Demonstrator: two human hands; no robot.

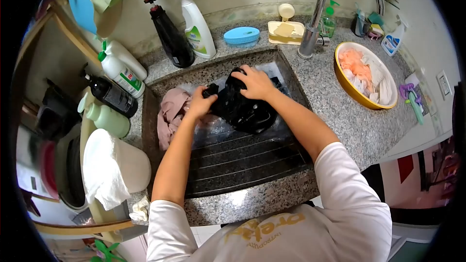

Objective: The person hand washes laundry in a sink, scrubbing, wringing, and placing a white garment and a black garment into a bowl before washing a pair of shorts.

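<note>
Frame centre: left hand and right hand both clamp bunched black cloth in sink; pink cloth lies left of frame centre

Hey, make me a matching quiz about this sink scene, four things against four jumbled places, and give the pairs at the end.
1. Black cloth
2. Pink cloth
3. Blue oval item
4. Yellow basin

A. Left part of the sink
B. Right of the faucet
C. In the left hand and right hand
D. Behind the sink

Pairs: 1-C, 2-A, 3-D, 4-B
</note>
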